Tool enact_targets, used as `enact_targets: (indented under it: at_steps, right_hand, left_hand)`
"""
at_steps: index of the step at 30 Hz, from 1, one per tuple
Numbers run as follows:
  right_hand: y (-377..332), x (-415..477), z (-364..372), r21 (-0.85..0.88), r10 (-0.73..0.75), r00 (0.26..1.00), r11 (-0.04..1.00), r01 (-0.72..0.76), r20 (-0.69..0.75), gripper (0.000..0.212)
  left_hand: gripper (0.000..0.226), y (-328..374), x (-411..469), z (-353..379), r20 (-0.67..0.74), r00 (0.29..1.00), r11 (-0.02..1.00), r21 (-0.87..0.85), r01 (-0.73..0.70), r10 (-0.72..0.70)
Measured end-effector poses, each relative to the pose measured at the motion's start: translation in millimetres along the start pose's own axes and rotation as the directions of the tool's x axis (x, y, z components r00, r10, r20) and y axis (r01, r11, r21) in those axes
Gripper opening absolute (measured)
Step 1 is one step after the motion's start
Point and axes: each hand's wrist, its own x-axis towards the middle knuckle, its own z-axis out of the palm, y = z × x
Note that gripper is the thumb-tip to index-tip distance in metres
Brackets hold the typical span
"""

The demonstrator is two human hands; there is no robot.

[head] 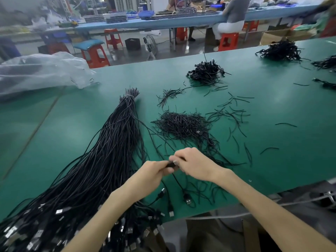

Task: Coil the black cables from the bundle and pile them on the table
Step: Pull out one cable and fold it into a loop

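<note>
Both hands are working at near centre of the table (272, 110). The left hand (154, 170) is curled round a small black wad of the cable (180, 186). The right hand (197, 165) pinches the same wad from the right side, fingers bent onto it. The contact spot is blurred, so I can't tell if the right hand also holds a tie. One tail of that cable drops toward the near edge and ends in a USB plug (188, 199) lying on the table.

Progress looks early, by my read.
- The bundle (116, 142) lies left of the hands and runs from the near-left corner out to far centre. A white tie (129, 96) cinches its far end. It's thick, with many plugs fanned at the near end, so most of the work is left.
- The pile (207, 72) of what look like coiled cables sits at far centre, well apart from the hands. It's small against the bundle.
- More dark heaps (281, 50) sit far right. They're too far off to say whether they belong to this job.
- A heap of short black ties (181, 122) lies between the hands and the pile, with loose ones scattered to the right.
- A clear plastic bag (41, 70) sits far left.

The coil in hand is not yet on the pile. It probably needs securing first, then a long reach to far centre.
</note>
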Motion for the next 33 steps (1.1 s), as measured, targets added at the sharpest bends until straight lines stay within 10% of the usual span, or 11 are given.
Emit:
enact_targets:
  at_steps: [11, 17, 20, 22, 28, 33]
  right_hand:
    - [-11.8, -16.2, -10.7, 0.619, -0.084, 0.993, 0.785, 0.015, 0.082, 0.033]
    - [-15.2, -11.5, 43.1, 0.571, -0.072, 0.992, 0.821, 0.001, 0.102, 0.037]
    - [-6.4, -9.2, 51.0, 0.483, -0.037, 0.991, 0.875, -0.032, 0.132, 0.053]
    - [2.3, -8.2, 45.2, 0.408, -0.031, 0.989, 0.913, -0.030, 0.143, 0.061]
    - [7.5, 1.7, 10.9, 0.436, 0.054, 0.993, 0.895, -0.094, 0.104, 0.054]
    - [-25.6, 2.0, 19.6, 0.659, -0.056, 0.995, 0.752, -0.009, 0.077, 0.038]
  left_hand:
    - [0.040, -19.5, 1.6, 1.8, -0.347, 0.933, 0.923, -0.383, -0.048, -0.095]
    - [0.046, 10.7, 7.6, 8.1, -0.091, 0.975, 0.135, -0.989, -0.064, -0.205]
    - [0.029, 12.6, 1.4, -13.2, -0.087, 0.977, 0.005, -0.996, -0.088, -0.197]
    - [0.032, 6.8, -8.2, -28.4, -0.091, 0.989, 0.109, -0.991, -0.079, -0.118]
    - [0.043, -10.9, -30.9, -30.7, 0.161, 0.983, 0.881, -0.474, 0.000, 0.087]
    - [0.028, -15.7, -20.1, 1.7, -0.332, 0.939, 0.972, -0.235, 0.010, -0.090]
